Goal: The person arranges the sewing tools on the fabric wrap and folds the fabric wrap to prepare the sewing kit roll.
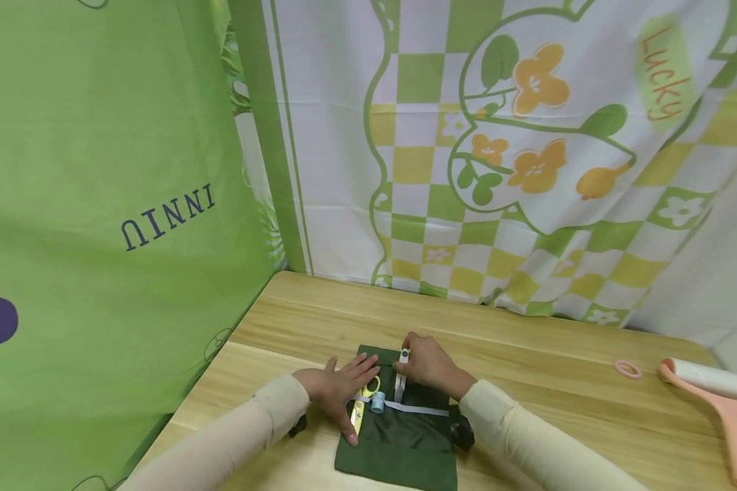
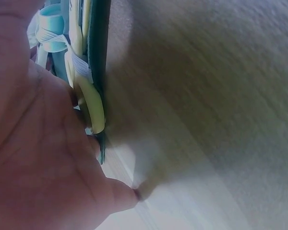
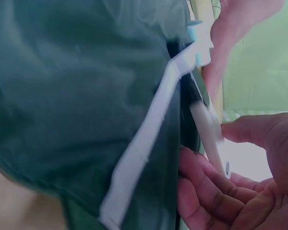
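Note:
A dark green fabric pouch [image 1: 399, 464] lies spread out on the table, a white elastic band [image 1: 420, 409] running across it. My left hand [image 1: 338, 392] rests with spread, straight fingers on the pouch's left side. Beside that hand, yellow-handled scissors [image 1: 357, 414] and a light blue thread spool [image 1: 377, 402] sit under the band. With thumb and fingers, my right hand [image 1: 430, 365] pinches a slim white-handled tool [image 3: 209, 134], which has a dark spot near its upper end. Its narrow grey lower part [image 1: 399, 390] points down toward the band. The tool's exact kind cannot be told.
At the right of the wooden table [image 1: 528, 341] lie a pink ring [image 1: 628, 369] and a lint roller [image 1: 709, 378] with a pink handle. A green curtain [image 1: 129, 136] hangs along the left, and a patterned curtain [image 1: 417, 164] stands behind the table's far edge.

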A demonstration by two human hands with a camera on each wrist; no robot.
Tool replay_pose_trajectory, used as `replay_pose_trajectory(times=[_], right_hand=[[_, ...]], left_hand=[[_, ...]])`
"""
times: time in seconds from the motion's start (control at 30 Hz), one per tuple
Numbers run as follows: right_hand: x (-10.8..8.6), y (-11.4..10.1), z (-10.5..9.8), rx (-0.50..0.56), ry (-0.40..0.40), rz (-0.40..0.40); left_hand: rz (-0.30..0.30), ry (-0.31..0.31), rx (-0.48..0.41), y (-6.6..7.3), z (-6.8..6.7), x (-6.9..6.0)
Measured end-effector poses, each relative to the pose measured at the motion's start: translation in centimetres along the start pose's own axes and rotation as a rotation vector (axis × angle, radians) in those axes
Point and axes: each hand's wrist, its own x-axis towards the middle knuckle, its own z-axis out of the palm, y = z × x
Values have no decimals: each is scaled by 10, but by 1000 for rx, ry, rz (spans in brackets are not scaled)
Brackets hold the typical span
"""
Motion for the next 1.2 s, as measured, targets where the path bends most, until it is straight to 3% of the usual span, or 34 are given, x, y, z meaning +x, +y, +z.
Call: replay_pose_trajectory(times=[0.2, 0.43, 0.9, 1.03, 1.2], right_hand=[[-6, 5, 5, 21, -69, -8], [-16, 9, 11, 3, -84, -130], [-28, 10, 15, -14, -112, -203], [-37, 20, -3, -7, -85, -195], [-59, 55, -61, -105, 5, -166]], left_hand=[[5, -11, 4, 1, -1, 2], [32, -12, -9, 0, 0, 4], [36, -29, 5, -1, -2, 8], [54, -14, 1, 1, -2, 13], [60, 10, -14, -1, 2, 14]])
